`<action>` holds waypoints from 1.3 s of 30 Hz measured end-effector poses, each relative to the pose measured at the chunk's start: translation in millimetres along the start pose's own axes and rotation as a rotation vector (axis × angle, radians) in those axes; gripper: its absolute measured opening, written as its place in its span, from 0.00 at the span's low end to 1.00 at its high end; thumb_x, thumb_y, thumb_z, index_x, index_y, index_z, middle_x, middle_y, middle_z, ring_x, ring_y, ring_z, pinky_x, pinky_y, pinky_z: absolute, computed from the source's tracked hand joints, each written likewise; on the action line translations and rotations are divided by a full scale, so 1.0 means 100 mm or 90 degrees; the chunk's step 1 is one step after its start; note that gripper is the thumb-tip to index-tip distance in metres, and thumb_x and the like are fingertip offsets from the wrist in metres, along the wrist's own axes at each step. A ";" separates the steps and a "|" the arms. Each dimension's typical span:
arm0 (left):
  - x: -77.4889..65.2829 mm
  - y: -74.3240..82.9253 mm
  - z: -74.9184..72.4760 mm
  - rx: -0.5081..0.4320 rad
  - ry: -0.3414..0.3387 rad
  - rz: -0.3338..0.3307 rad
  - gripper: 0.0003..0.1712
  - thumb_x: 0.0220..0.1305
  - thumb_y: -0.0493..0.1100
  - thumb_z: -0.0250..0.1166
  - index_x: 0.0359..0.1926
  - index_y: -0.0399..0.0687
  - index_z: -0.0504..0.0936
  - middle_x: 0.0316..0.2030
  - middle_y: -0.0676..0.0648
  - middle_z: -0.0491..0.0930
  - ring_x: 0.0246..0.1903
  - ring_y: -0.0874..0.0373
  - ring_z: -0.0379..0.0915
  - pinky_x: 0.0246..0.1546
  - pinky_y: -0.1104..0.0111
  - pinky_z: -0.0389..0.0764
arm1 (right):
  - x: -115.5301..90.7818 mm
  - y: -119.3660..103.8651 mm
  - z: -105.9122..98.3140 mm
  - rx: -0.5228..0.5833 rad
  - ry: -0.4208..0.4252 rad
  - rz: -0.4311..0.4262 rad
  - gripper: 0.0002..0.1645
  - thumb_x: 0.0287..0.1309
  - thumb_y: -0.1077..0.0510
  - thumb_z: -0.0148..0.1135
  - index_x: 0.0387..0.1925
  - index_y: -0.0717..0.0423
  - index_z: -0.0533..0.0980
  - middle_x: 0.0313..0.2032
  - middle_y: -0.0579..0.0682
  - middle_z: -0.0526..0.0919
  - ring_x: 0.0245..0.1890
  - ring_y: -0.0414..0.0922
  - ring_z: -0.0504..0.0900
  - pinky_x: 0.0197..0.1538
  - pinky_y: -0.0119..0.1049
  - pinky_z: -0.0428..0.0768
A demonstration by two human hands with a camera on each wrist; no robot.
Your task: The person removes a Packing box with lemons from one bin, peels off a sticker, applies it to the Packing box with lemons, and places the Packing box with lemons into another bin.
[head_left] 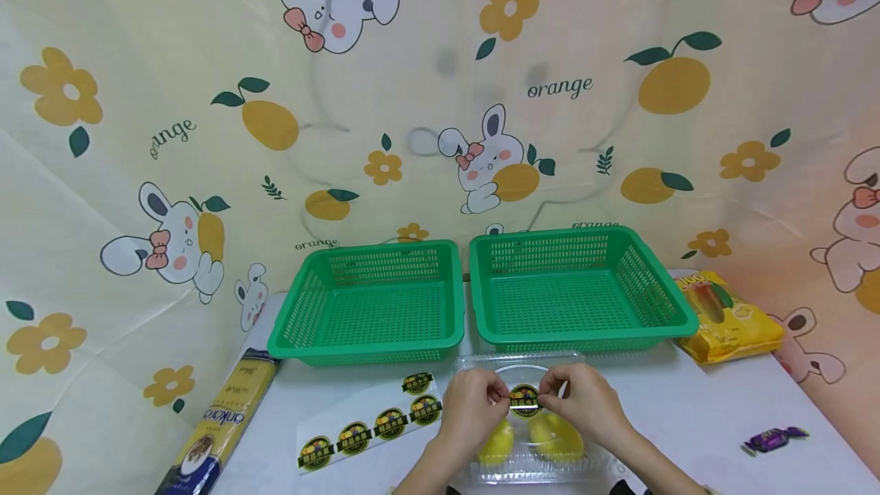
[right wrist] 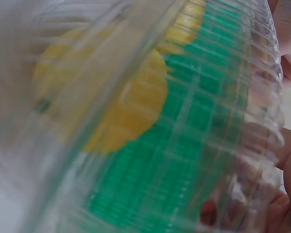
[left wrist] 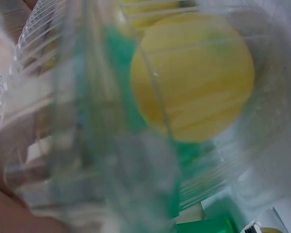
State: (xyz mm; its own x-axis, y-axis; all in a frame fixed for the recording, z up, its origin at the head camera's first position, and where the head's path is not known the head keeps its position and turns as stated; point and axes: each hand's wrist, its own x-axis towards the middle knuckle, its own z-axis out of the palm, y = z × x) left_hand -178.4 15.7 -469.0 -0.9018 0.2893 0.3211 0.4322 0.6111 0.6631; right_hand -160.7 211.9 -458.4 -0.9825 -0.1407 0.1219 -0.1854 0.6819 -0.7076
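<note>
A round black-and-gold sticker (head_left: 525, 397) is stretched between both hands above a clear plastic clamshell box (head_left: 536, 473). My left hand (head_left: 474, 407) pinches its left edge with thumb and forefinger, while my right hand (head_left: 584, 402) pinches the right edge. Whether the sticker touches the lid is hard to tell. Through the plastic show yellow fruits (head_left: 558, 438), possibly lemons; the hands partly cover them. Close up in the left wrist view, one yellow fruit (left wrist: 194, 82) appears behind the ribbed wall. Another view of a fruit (right wrist: 111, 92) fills part of the right wrist view.
Two green baskets (head_left: 366, 356) (head_left: 584, 336) stand behind the box. A sheet of similar stickers (head_left: 371, 434) lies to its left, beside a long "ankara" packet (head_left: 216, 422). On the right are a yellow snack bag (head_left: 732, 323) and a purple wrapped candy (head_left: 774, 440).
</note>
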 end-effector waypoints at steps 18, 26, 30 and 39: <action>0.03 -0.01 0.02 0.106 0.009 -0.004 0.17 0.44 0.43 0.81 0.17 0.53 0.77 0.17 0.58 0.71 0.20 0.70 0.60 0.20 0.75 0.62 | 0.07 -0.04 0.07 -0.093 0.004 -0.029 0.18 0.41 0.61 0.79 0.21 0.45 0.74 0.18 0.36 0.70 0.18 0.35 0.64 0.21 0.31 0.65; 0.04 -0.02 0.03 0.085 -0.021 -0.004 0.13 0.45 0.39 0.80 0.20 0.52 0.81 0.17 0.60 0.73 0.20 0.71 0.62 0.22 0.76 0.64 | 0.08 -0.03 0.09 -0.095 -0.006 -0.001 0.16 0.43 0.61 0.78 0.23 0.45 0.75 0.18 0.36 0.70 0.18 0.36 0.64 0.21 0.33 0.65; 0.04 -0.03 0.04 0.099 -0.048 0.016 0.09 0.47 0.37 0.78 0.24 0.57 0.87 0.20 0.64 0.76 0.23 0.73 0.65 0.25 0.75 0.66 | 0.08 0.01 0.08 -0.089 -0.009 -0.006 0.14 0.45 0.61 0.77 0.24 0.44 0.77 0.18 0.35 0.71 0.17 0.35 0.64 0.20 0.33 0.65; 0.03 -0.04 0.01 0.111 -0.132 0.032 0.17 0.52 0.35 0.73 0.41 0.63 0.91 0.26 0.63 0.75 0.25 0.71 0.63 0.25 0.74 0.65 | 0.04 0.10 0.02 -0.022 -0.060 -0.048 0.11 0.48 0.66 0.72 0.31 0.47 0.88 0.21 0.35 0.73 0.19 0.33 0.67 0.20 0.30 0.66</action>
State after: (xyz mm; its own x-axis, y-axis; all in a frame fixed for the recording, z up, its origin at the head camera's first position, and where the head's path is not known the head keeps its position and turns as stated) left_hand -182.8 15.0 -471.0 -0.8686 0.4560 0.1940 0.4854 0.7042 0.5181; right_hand -166.8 216.3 -466.4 -0.9602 -0.2582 0.1063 -0.2605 0.6910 -0.6743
